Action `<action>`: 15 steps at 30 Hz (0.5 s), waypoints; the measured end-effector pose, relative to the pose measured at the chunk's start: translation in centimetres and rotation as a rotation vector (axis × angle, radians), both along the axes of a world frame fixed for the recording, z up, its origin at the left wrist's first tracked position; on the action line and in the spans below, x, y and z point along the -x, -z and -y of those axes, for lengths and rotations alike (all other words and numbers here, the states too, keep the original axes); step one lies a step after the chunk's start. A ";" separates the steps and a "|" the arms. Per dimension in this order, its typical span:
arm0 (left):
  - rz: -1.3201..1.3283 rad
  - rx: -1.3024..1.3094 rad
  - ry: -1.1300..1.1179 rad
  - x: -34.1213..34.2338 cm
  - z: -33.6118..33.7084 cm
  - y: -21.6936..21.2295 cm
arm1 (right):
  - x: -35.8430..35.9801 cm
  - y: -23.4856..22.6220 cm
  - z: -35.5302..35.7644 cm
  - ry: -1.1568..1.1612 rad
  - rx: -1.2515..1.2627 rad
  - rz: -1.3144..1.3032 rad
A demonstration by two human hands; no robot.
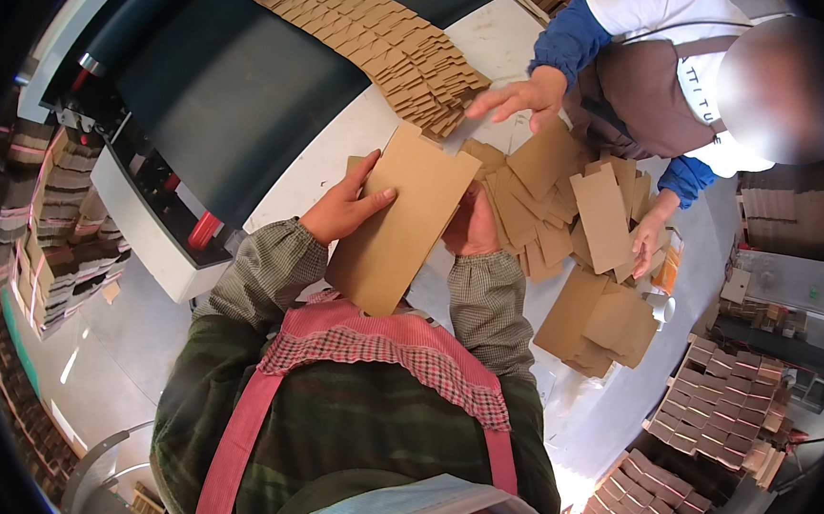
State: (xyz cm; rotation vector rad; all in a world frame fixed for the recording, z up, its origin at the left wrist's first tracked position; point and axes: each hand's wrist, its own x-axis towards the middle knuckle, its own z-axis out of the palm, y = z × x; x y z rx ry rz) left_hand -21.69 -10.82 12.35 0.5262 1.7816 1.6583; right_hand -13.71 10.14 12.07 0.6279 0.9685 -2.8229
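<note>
Between my two hands I hold a flat brown cardboard carton (403, 220), tilted, its lower end close to my apron. My left hand (344, 206) grips its left edge, with the thumb lying on the front face. On the other side my right hand (475, 223) closes round the right edge; some of its fingers are hidden behind the board. Just beyond the carton's top lies the end of a long overlapping row of folded cartons (379, 40). Right of my right hand is a loose heap of flat cartons (530, 203).
A machine with a wide dark belt (243, 83) stands at the left. Across the table a co-worker (634, 91) reaches one hand toward the row, the other beside the heap. Bundled cardboard stacks (62, 204) stand at far left, more stacks (717, 398) at lower right.
</note>
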 end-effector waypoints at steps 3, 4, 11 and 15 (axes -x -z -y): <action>0.001 0.044 0.013 -0.4 -0.7 -1.3 | -0.7 2.1 -1.6 -0.020 0.223 -0.189; -0.012 0.059 0.018 -0.5 -1.0 -1.7 | -0.8 1.3 -1.4 0.018 0.182 -0.123; 0.223 -0.055 -0.015 -2.4 -4.5 -1.3 | -4.4 2.4 -4.0 0.130 0.180 -0.166; 0.418 -0.172 0.092 -3.7 -6.8 -1.4 | -7.3 2.6 -4.0 0.319 -0.118 -0.091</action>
